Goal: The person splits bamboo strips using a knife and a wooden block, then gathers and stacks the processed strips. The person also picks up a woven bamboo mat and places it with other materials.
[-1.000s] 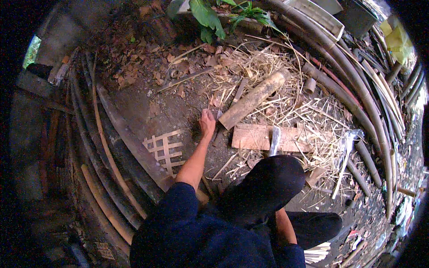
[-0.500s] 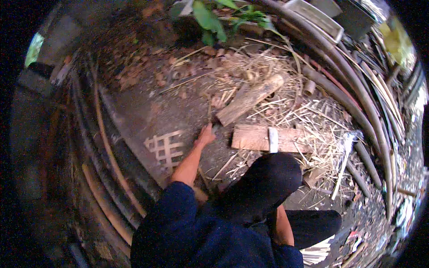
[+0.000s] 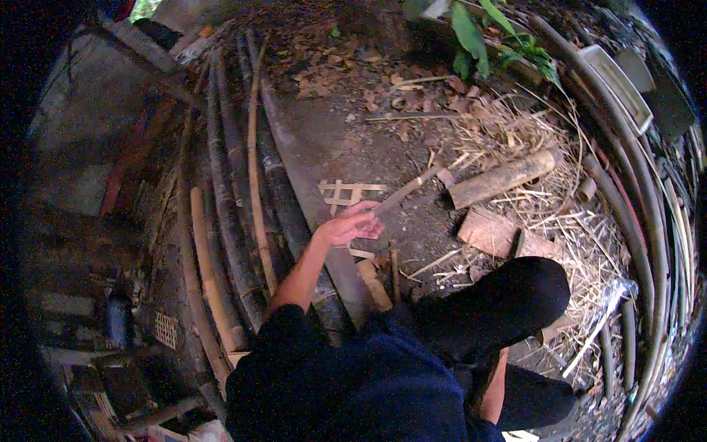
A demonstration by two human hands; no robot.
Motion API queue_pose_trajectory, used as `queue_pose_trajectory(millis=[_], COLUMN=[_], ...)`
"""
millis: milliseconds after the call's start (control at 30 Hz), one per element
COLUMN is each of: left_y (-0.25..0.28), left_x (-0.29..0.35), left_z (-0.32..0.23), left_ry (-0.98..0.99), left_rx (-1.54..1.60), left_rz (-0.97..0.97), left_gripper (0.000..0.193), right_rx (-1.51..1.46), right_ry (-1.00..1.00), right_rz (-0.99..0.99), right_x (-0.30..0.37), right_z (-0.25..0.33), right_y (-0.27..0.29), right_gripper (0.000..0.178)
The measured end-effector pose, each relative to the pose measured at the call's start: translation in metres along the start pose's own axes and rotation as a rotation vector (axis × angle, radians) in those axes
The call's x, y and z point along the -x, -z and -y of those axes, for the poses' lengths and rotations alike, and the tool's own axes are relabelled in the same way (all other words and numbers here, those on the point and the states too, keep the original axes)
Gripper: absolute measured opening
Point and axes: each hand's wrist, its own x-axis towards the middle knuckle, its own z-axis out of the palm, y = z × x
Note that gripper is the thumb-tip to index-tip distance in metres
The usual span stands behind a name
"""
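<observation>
My left hand (image 3: 355,225) reaches out over the ground beside a small open lattice of pale flat strips (image 3: 340,193). From its fingers a slim, flat, grey-brown piece (image 3: 401,195) points away to the right; blur hides whether it is a stick or a blade. My right forearm (image 3: 493,387) comes down beside my bent leg, and the hand at its end is hidden. In front of my knee lies a reddish wooden plank (image 3: 487,231), crossed by a narrow pale strip (image 3: 520,241). A short thick log (image 3: 504,179) rests just beyond the plank.
Long bamboo poles (image 3: 224,191) run along my left side. Straw-like shavings (image 3: 582,199) are heaped around the log. Curved pipes or poles (image 3: 648,206) bound the right, beside a pale trough (image 3: 617,88). A green plant (image 3: 471,40) and dry leaves (image 3: 324,74) are at the far side.
The view has swung left, so the log and plank appear farther right. My left hand has moved left from near the log toward the lattice, bringing the slim piece along.
</observation>
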Motion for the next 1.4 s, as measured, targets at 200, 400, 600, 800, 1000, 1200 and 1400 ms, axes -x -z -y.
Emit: queue_pose_trajectory(millis=[200, 400, 600, 800, 1000, 1200, 1400], left_y=[-0.036, -0.133, -0.273, -0.388, -0.413, -0.396, -0.411], left_x=[-0.024, -0.053, -0.081, -0.122, -0.164, -0.158, -0.136], left_z=[-0.048, -0.152, -0.2, -0.127, -0.053, -0.067, -0.06], left_ry=[-0.332, -1.166, -1.333, -0.915, -0.964, -0.893, -0.976], left_rx=[0.219, -1.233, -0.332, 0.134, 0.052, 0.1, 0.018], left_rz=[-0.042, -0.409, -0.062, 0.023, 0.089, 0.133, 0.009], left_gripper=[0.03, 0.011, 0.034, 0.047, 0.045, 0.045, 0.046], right_rx=[-0.106, -0.292, -0.522, -0.61, -0.578, -0.812, -0.755], right_ry=[0.046, 0.158, 0.158, 0.157, 0.034, 0.319, 0.345], right_rz=[-0.062, -0.148, -0.271, -0.383, -0.291, -0.249, -0.164], right_x=[-0.008, -0.022, -0.005, 0.003, 0.012, 0.016, -0.001], right_z=[0.028, 0.111, 0.161, 0.166, 0.19, 0.25, 0.271], right_y=[0.001, 0.019, 0.061, 0.073, 0.089, 0.109, 0.114], right_gripper=[0.044, 0.046, 0.044, 0.039, 0.042, 0.035, 0.035])
